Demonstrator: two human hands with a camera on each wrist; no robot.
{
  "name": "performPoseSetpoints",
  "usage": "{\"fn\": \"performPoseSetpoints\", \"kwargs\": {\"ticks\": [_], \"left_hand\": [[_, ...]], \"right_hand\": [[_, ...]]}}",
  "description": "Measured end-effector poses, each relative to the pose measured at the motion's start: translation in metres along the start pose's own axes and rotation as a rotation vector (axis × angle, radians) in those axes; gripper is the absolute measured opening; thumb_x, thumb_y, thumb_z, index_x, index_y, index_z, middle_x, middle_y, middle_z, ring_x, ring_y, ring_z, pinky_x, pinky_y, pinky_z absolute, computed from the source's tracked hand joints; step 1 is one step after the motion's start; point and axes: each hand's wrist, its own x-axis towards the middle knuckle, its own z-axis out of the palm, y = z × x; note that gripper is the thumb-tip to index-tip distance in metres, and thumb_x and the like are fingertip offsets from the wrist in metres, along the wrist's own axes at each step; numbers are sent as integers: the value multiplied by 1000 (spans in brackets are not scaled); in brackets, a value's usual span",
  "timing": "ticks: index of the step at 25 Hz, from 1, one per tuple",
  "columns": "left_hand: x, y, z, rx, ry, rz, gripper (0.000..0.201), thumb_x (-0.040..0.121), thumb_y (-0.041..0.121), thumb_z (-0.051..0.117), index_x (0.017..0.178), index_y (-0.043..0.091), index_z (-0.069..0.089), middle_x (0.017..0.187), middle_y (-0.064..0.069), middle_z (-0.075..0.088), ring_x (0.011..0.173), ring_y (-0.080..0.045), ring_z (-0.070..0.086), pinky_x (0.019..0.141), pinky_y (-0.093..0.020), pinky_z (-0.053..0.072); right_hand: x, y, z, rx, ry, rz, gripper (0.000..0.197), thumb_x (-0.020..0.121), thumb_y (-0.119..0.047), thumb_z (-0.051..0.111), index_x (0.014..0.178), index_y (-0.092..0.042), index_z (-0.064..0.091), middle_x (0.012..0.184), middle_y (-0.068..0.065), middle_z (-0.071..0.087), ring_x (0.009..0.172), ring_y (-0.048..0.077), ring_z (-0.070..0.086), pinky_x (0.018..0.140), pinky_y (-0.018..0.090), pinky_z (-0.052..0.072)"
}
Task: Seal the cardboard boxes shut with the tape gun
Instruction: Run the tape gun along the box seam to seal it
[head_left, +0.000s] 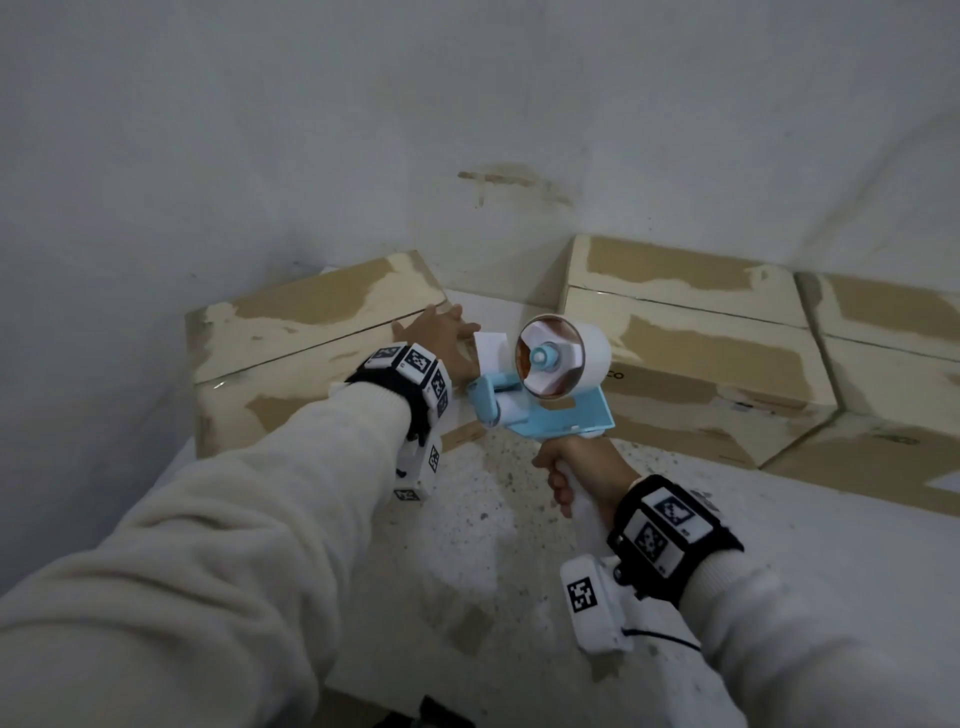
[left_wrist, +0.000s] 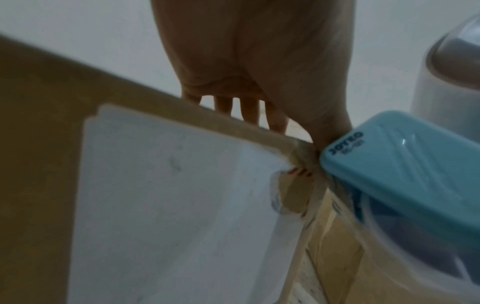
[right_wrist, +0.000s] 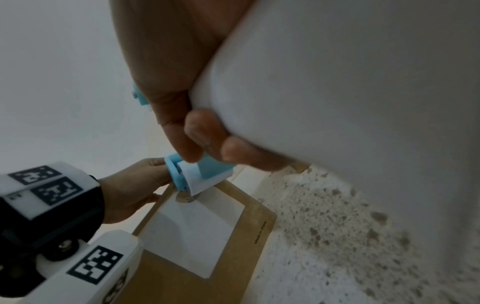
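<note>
The left cardboard box (head_left: 311, 338) lies against the wall, its flap seam running along the top. My left hand (head_left: 436, 332) rests flat on the box's right end, fingers (left_wrist: 249, 111) straight over the top edge and the thumb down by the corner. My right hand (head_left: 571, 478) grips the white handle (right_wrist: 337, 82) of the blue tape gun (head_left: 545, 384), which carries a white tape roll (head_left: 571, 353). The gun's nose (right_wrist: 202, 170) sits at the upper edge of the box's end face (right_wrist: 233, 246), just above a white label (right_wrist: 194, 226) and beside my left thumb.
Two more cardboard boxes, a middle one (head_left: 691, 332) and a right one (head_left: 893, 353), stand along the wall to the right. The speckled white floor (head_left: 493, 519) spreads between the boxes and me. A grey wall (head_left: 363, 130) closes the corner behind.
</note>
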Motion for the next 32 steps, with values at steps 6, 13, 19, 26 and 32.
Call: {"fn": "performPoseSetpoints", "kwargs": {"ticks": [6, 13, 19, 26, 32], "left_hand": [[1, 0, 1, 58, -7, 13, 67, 82, 51, 55, 143, 35, 32, 158, 5, 14, 147, -25, 7, 114, -61, 12], [6, -4, 1, 128, -31, 27, 67, 81, 57, 54, 142, 37, 33, 157, 6, 17, 145, -25, 13, 111, -61, 22], [2, 2, -2, 135, -69, 17, 68, 81, 45, 58, 143, 35, 31, 157, 3, 15, 145, -27, 11, 110, -65, 18], [-5, -3, -7, 133, -166, 48, 76, 88, 45, 50, 150, 30, 8, 160, 2, -5, 147, -28, -8, 112, -65, 7], [0, -8, 1, -29, -167, 9, 67, 94, 33, 42, 150, 30, 5, 160, 5, -10, 147, -24, -13, 115, -59, -2]], "right_hand": [[-2, 1, 3, -97, 89, -58, 24, 74, 2, 53, 62, -13, 39, 43, 4, 33, 32, 17, 27, 41, 21, 25], [-8, -11, -7, -196, 54, -65, 16, 73, 4, 50, 72, -10, 44, 48, 5, 29, 35, 16, 24, 40, 20, 24], [-8, -23, -9, -252, 54, -23, 19, 71, 2, 49, 69, -14, 38, 49, 4, 28, 36, 16, 22, 40, 18, 22], [-6, -22, -10, -223, 50, -18, 17, 73, 0, 52, 72, -15, 44, 45, 1, 29, 35, 13, 23, 40, 18, 22], [3, -15, -2, -166, 29, -33, 19, 76, 0, 52, 70, -14, 42, 48, 3, 32, 35, 14, 27, 41, 19, 26]]}}
